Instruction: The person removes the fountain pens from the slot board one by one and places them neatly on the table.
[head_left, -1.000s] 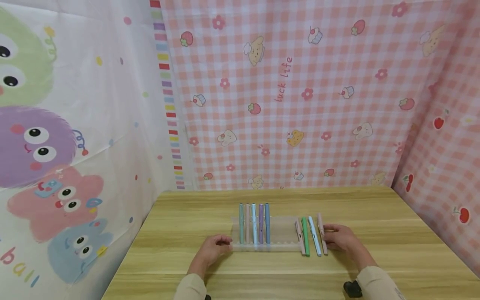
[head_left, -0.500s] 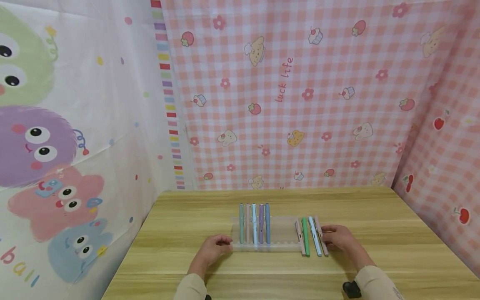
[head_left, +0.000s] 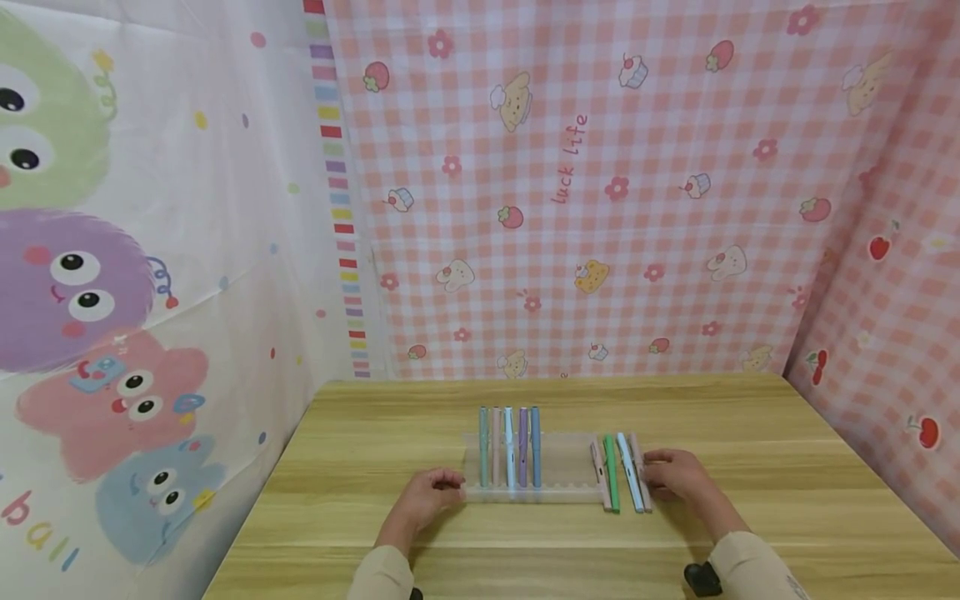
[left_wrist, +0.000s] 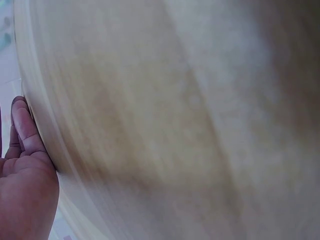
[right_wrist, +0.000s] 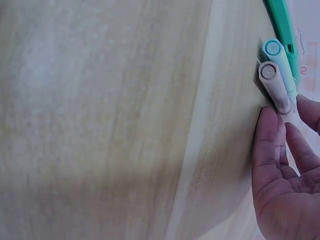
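Note:
A translucent pen rack lies on the wooden table and holds several pens upright in its left slots, among them a blue pen. My left hand rests against the rack's left end; in the left wrist view, this left hand has fairly straight fingers. Right of the rack lie a pink pen, a green pen, a light blue pen and an outer pink pen. My right hand touches the outer pink pen with straight fingers.
Pink checked cloth hangs behind and to the right of the table, and a cartoon-monster sheet hangs on the left. Bare wood shows in front of the rack and at the far side. A dark wrist device sits on my right sleeve.
My right hand has nudged the outer pink pen leftward, closing it up against the light blue pen. The left hand and the rack have stayed put.

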